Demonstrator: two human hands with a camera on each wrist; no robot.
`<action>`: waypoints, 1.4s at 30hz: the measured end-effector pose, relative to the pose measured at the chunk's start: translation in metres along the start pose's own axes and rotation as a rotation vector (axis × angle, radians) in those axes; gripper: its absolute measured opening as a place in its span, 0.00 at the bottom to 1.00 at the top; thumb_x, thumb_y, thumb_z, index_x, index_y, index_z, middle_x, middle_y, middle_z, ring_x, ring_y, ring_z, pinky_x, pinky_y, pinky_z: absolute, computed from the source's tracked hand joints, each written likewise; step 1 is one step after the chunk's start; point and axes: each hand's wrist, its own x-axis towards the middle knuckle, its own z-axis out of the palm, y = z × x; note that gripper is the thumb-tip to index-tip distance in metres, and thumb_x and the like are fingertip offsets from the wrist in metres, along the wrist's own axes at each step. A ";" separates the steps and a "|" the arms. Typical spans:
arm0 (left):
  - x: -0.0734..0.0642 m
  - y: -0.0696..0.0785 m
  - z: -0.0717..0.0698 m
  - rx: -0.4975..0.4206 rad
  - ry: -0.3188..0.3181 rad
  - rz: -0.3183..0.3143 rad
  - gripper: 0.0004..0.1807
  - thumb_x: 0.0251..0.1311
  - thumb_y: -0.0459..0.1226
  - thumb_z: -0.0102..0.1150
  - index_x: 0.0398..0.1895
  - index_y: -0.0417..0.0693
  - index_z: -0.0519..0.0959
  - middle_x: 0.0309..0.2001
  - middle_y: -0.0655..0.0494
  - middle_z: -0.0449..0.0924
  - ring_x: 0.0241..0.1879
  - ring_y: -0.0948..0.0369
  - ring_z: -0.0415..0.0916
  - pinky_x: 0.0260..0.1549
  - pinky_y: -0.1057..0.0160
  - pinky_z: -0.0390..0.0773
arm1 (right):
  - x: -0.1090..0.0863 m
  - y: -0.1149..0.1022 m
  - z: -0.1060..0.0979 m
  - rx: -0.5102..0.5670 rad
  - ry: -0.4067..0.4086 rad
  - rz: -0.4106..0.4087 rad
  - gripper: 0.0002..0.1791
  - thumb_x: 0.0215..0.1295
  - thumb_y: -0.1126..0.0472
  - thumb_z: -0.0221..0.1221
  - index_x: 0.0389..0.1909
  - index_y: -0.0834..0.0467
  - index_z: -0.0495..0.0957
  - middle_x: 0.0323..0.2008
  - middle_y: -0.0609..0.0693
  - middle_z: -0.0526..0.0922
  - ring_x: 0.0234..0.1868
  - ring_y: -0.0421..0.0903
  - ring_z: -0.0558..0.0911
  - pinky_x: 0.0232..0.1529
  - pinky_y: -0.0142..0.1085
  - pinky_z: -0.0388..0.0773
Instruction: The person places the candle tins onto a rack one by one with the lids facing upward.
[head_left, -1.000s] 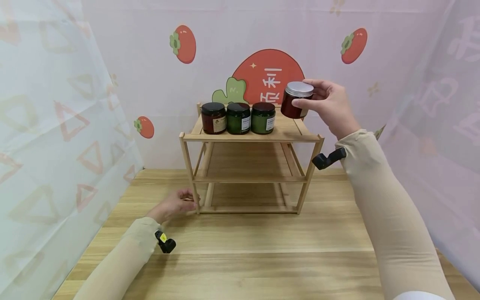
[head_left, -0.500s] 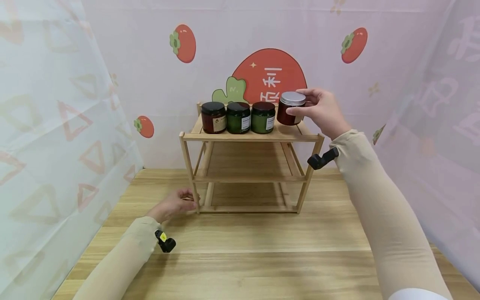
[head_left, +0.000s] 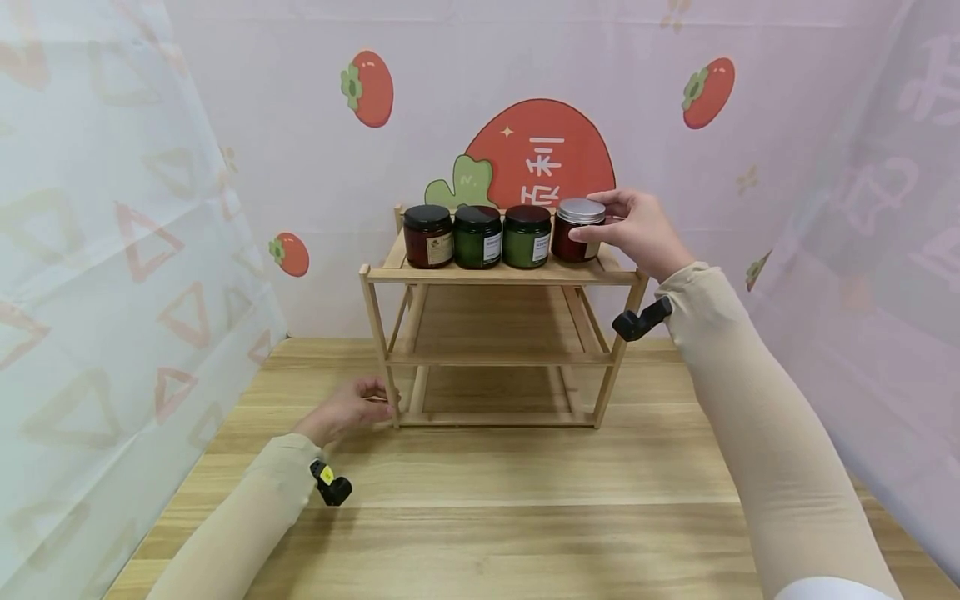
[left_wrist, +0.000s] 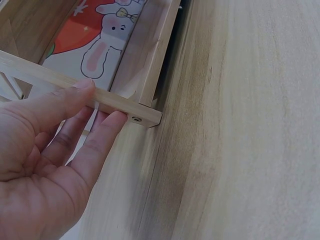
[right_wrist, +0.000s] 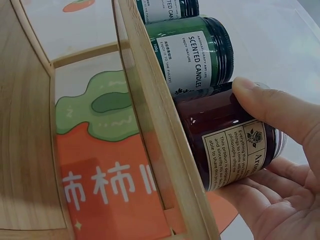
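My right hand (head_left: 637, 232) grips a dark red candle jar (right_wrist: 230, 140) with a silver lid, thumb on one side and fingers on the other. The jar stands at the right end of a row on the top shelf of a wooden rack (head_left: 502, 277). Beside it are two green scented candle jars (head_left: 527, 242) and a brown-red one (head_left: 428, 242), all black-lidded. Down at the rack's lower left, my left hand (head_left: 348, 410) pinches the front leg (left_wrist: 112, 100) between thumb and fingertips.
Below the jars, the rack has a middle shelf (head_left: 498, 321) and a bottom shelf (head_left: 491, 390). It stands on a wood-grain table (head_left: 510, 517). Printed cloth walls (head_left: 285, 125) rise behind and at both sides.
My right hand has brought the silver-lidded candle jar down and left, from above the shelf to the row's right end. The left hand has stayed on the leg.
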 end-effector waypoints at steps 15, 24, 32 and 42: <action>-0.001 0.001 0.000 0.000 0.004 -0.008 0.19 0.58 0.26 0.61 0.52 0.30 0.71 0.56 0.29 0.70 0.45 0.59 0.78 0.46 0.65 0.82 | 0.001 0.001 0.004 -0.003 -0.018 0.000 0.38 0.54 0.58 0.71 0.64 0.65 0.67 0.57 0.59 0.76 0.48 0.38 0.79 0.42 0.20 0.76; 0.000 0.000 -0.001 0.001 -0.005 0.001 0.19 0.59 0.27 0.61 0.53 0.30 0.70 0.56 0.31 0.70 0.47 0.57 0.78 0.48 0.64 0.81 | 0.002 0.005 0.005 0.004 -0.018 -0.001 0.38 0.54 0.59 0.71 0.64 0.65 0.67 0.54 0.56 0.78 0.44 0.36 0.79 0.40 0.20 0.76; 0.000 0.001 0.000 -0.013 -0.001 -0.007 0.19 0.59 0.26 0.60 0.53 0.30 0.70 0.56 0.30 0.70 0.46 0.58 0.78 0.46 0.65 0.81 | 0.001 0.005 0.005 0.006 -0.022 0.008 0.39 0.54 0.59 0.71 0.65 0.65 0.66 0.58 0.59 0.76 0.48 0.38 0.79 0.42 0.20 0.76; 0.000 0.000 0.000 -0.008 -0.005 0.002 0.19 0.59 0.25 0.60 0.53 0.30 0.71 0.54 0.32 0.72 0.44 0.60 0.78 0.45 0.66 0.82 | 0.001 0.005 0.004 -0.036 -0.027 0.010 0.39 0.54 0.56 0.71 0.65 0.64 0.66 0.58 0.59 0.75 0.50 0.41 0.78 0.42 0.22 0.74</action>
